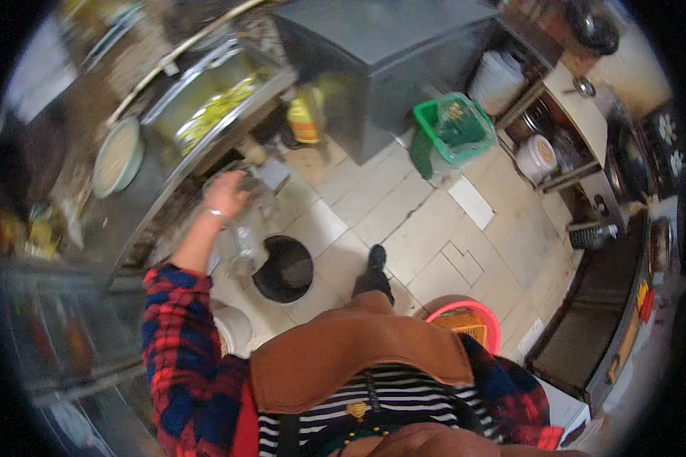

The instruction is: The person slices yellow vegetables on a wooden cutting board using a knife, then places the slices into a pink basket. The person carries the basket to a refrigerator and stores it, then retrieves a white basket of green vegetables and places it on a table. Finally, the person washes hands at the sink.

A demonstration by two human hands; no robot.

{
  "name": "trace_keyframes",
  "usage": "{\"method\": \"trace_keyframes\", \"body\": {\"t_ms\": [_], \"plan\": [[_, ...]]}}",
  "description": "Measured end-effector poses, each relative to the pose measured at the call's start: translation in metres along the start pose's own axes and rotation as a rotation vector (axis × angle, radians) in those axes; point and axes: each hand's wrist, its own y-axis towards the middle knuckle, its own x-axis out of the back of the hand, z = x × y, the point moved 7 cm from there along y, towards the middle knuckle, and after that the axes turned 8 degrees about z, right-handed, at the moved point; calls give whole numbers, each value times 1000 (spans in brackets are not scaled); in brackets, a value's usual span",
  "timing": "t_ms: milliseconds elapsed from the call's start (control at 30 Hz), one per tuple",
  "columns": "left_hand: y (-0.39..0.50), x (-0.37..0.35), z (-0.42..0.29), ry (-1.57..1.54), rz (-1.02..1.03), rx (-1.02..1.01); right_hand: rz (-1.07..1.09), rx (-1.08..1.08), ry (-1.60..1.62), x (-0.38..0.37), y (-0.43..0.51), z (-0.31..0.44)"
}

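My left hand (227,193) reaches forward in a rolled plaid sleeve, with a bracelet at the wrist. It is blurred, so I cannot tell whether its fingers hold anything. Under and beside it shows something of clear plastic (246,243), perhaps a bag or a bottle. The edge of a metal worktop (166,197) runs along its left side. A round black bucket or bin (286,271) stands on the floor just behind the hand. My right hand is out of view; only its plaid sleeve (511,394) shows at my side.
A metal tray (200,85) of yellow-green food and a pale bowl (118,158) sit on the worktop. A yellow container (303,117) stands beyond. Ahead are a green bin with a plastic liner (454,128) and shelves (529,100). A pink basin (486,320) is by my right side.
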Motion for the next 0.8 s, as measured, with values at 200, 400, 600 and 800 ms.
{"method": "trace_keyframes", "body": {"t_ms": [200, 400, 600, 800], "plan": [[156, 42, 56, 370, -253, 359, -57, 179, -545, 160, 164, 159], [205, -1, 111, 451, -26, 526, -890, 293, -588, 393, 290, 395], [198, 4, 107, 394, -153, 276, -600, -26, -698, 433, 367, 467], [203, 9, 93, 318, -131, 224, -835, 319, -734, 403, 342, 453]]}}
